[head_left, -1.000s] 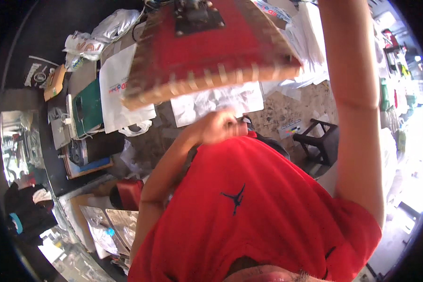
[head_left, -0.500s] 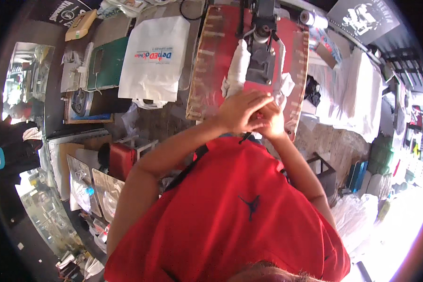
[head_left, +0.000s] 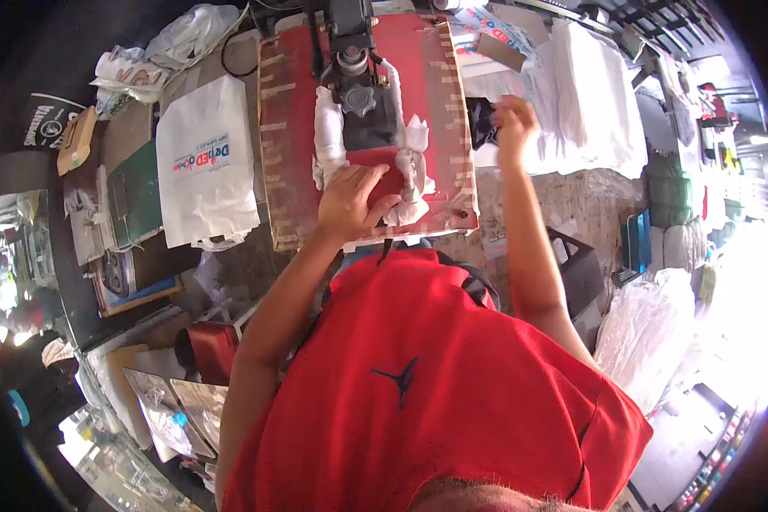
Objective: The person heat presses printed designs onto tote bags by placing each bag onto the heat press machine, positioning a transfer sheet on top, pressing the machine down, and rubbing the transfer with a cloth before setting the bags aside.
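My left hand (head_left: 350, 198), fingers apart and thumb spread, rests over the near part of a red panel (head_left: 448, 171) with taped edges. Beside its fingertips lie a white wrapped bar (head_left: 329, 126) and, to the right, a crumpled white wrapping (head_left: 414, 175). A black metal arm with a round knob (head_left: 358, 101) reaches over the panel from the far side. Off the panel's right edge my right hand (head_left: 517, 128) is raised, fingers loosely bent, with nothing visible in them. Nearest to it is a black bundle (head_left: 481, 121).
On the right lie stacked white sheets or bags (head_left: 584, 102) and clear plastic (head_left: 648, 328). A printed white bag (head_left: 205, 192) and a green board (head_left: 135, 194) lie left. A dark open box (head_left: 576, 269) stands right of my right forearm; a red case (head_left: 212, 352) is lower left.
My hands, together over the panel's near end before, are now apart. The right has moved out past the panel's right edge; the left stays on the panel. The whole view has shifted.
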`<state>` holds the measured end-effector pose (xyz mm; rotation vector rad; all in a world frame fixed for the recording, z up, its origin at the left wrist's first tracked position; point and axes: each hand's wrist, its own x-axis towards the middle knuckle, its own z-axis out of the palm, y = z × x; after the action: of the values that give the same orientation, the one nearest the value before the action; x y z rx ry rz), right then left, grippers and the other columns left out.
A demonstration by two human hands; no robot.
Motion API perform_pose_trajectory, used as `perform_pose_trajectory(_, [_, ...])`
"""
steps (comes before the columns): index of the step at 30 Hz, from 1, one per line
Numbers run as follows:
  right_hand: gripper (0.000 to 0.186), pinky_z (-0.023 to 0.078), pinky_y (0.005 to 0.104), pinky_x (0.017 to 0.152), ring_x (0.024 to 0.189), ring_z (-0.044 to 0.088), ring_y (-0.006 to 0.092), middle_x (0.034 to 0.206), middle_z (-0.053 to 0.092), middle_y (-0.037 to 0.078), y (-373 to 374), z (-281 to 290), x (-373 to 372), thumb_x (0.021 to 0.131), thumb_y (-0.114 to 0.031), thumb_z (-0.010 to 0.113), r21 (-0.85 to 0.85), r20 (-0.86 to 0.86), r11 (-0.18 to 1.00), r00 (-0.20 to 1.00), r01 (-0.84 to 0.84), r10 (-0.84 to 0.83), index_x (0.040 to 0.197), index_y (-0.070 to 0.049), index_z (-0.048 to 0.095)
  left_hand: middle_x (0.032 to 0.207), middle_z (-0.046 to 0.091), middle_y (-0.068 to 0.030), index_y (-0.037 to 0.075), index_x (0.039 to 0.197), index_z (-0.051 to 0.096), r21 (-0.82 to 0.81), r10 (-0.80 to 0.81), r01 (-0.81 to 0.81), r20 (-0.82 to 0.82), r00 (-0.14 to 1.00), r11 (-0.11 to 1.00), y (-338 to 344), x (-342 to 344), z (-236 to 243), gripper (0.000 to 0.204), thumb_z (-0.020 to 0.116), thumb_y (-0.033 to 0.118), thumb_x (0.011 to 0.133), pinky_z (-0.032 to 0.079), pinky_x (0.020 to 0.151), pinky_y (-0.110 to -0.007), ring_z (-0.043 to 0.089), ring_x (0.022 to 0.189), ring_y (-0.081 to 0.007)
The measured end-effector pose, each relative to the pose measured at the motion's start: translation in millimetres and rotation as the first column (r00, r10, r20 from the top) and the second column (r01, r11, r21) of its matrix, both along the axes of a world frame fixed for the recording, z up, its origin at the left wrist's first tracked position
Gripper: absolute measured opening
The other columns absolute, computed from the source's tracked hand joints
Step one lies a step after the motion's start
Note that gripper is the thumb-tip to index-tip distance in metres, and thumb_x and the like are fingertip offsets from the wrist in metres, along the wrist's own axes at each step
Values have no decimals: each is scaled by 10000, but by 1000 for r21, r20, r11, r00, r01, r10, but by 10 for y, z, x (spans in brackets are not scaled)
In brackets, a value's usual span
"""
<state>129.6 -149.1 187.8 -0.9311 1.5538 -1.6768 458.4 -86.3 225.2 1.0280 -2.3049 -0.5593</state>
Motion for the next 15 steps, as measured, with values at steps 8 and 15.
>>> perform_pose_trajectory(8, [982, 472, 540, 953, 1253, 422, 522, 1411, 337, 374, -209, -1396, -521, 690, -463, 807, 667, -741, 716, 281, 205, 610, 1499, -339, 264, 848, 635, -109, 39, 1059, 613, -54, 24, -21, 52, 998, 998, 2, -198, 120, 344, 686, 307, 856, 448, 753, -425, 590, 817, -315])
perform_pose_trajectory(15, [613, 507, 479, 867, 1071, 557, 422, 1249, 502, 264, -179, -1325, -504, 697, -164, 785, 524, -694, 826, 668, 210, 270, 1260, -155, 542, 822, 638, -90, 49, 940, 631, -155, 40, -30, 60, 997, 987, 44, -216, 78, 217, 680, 242, 852, 452, 740, -419, 594, 814, -295])
